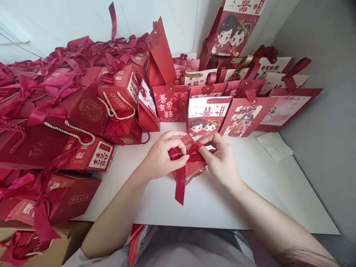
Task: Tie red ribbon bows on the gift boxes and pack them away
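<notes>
A small red gift box [193, 167] sits on the white table with a dark red satin ribbon [180, 185] across its top. My left hand [164, 154] pinches the ribbon between thumb and index finger at the box's left side. At the right, my right hand [219, 157] has thumb and fingers closed on another part of the ribbon. One ribbon tail hangs down over the box's near side. A twisted gold cord [196, 176] shows at the lower edge of the box. The ribbon's crossing is partly hidden by my fingers.
Many ribbon-tied red boxes [80, 105] are piled along the left. Upright red and white gift bags [207, 115] stand behind my hands. A white tissue [275, 145] lies at the right of the white table [278, 193], near the grey wall. A cardboard box [66, 237] is at lower left.
</notes>
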### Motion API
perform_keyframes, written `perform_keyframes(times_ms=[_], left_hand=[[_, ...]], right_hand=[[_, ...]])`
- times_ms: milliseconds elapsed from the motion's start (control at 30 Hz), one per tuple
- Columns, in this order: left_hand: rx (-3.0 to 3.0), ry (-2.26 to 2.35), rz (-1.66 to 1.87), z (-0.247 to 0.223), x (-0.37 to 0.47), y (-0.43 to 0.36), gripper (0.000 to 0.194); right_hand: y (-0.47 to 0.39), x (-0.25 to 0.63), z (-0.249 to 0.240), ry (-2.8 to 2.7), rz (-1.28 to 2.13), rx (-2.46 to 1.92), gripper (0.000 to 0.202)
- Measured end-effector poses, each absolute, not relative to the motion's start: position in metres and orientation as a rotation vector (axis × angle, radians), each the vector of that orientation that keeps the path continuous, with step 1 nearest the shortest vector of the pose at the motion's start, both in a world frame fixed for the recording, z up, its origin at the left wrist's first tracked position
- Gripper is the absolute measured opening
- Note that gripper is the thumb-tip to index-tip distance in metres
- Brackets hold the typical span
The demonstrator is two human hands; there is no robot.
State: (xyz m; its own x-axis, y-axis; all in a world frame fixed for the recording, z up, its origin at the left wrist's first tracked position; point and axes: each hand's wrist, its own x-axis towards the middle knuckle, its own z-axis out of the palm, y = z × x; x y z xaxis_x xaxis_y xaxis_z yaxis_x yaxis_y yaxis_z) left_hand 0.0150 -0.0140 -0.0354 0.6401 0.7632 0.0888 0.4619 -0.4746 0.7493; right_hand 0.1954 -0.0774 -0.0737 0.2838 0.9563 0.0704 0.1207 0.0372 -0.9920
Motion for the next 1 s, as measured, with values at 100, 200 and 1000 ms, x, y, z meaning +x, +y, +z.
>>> perform_keyframes(times_ms=[100,200,1000], left_hand=[[2.103,0.936,0.512,-0.033,0.012,-0.012,0.007],[2.057,0.872,0.507,-0.025,0.004,-0.008,0.009],[1.958,1.249,0.6,-0.01,-0.009,-0.008,0.025]], right_hand=[[-0.076,0.197,-0.074,-1.044,0.985,-1.35,0.015],[-0.074,0.208,-0.069,-1.133,1.097,-1.282,0.013],[-0.075,0.211,-0.061,-1.284,1.041,-1.243,0.029]])
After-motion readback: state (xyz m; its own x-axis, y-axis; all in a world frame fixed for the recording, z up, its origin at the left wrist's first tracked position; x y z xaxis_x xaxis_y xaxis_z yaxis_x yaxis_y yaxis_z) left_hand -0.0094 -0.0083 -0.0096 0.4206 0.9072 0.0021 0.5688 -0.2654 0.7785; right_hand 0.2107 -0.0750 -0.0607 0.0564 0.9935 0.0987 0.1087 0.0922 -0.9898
